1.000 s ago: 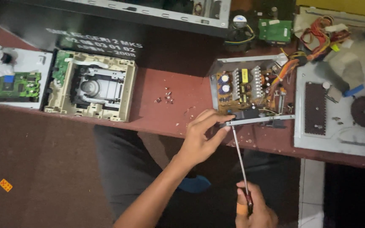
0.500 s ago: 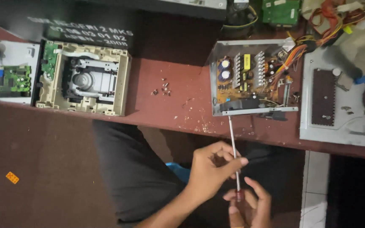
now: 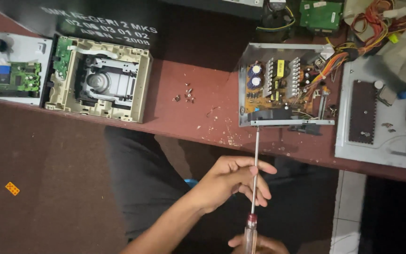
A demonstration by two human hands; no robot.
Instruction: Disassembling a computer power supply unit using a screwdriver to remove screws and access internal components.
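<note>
Two bare hands work a long screwdriver (image 3: 255, 174) over the person's lap, below the near edge of a dark red table (image 3: 203, 75). The left hand (image 3: 229, 181) is loosely curled, its fingers (image 3: 259, 168) wrapped lightly round the thin metal shaft about midway along, thumb side hidden behind the shaft. The right hand (image 3: 259, 244) shows only in part at the bottom edge; it sits closed round the clear handle with its red collar, though how tightly cannot be told. The shaft runs almost straight up, and its tip meets the front lip of an opened power supply unit (image 3: 283, 87), a grey metal case lying on the table with its brown circuit board, blue-topped capacitors, finned heat sinks and yellow transformer exposed. A bundle of orange, yellow and red wires (image 3: 377, 21) leaves the case toward the upper right, near a small green circuit board (image 3: 320, 14). Just right of the case lies a grey metal panel (image 3: 386, 136) carrying a dark ribbed strip. To the left, well apart, a few loose screws (image 3: 186, 95) lie on the table, then a beige optical drive (image 3: 99, 80) with its lid off, and beside that a second dismantled unit with a green board (image 3: 8, 75). A small orange piece (image 3: 12, 188) lies on the brown floor.
</note>
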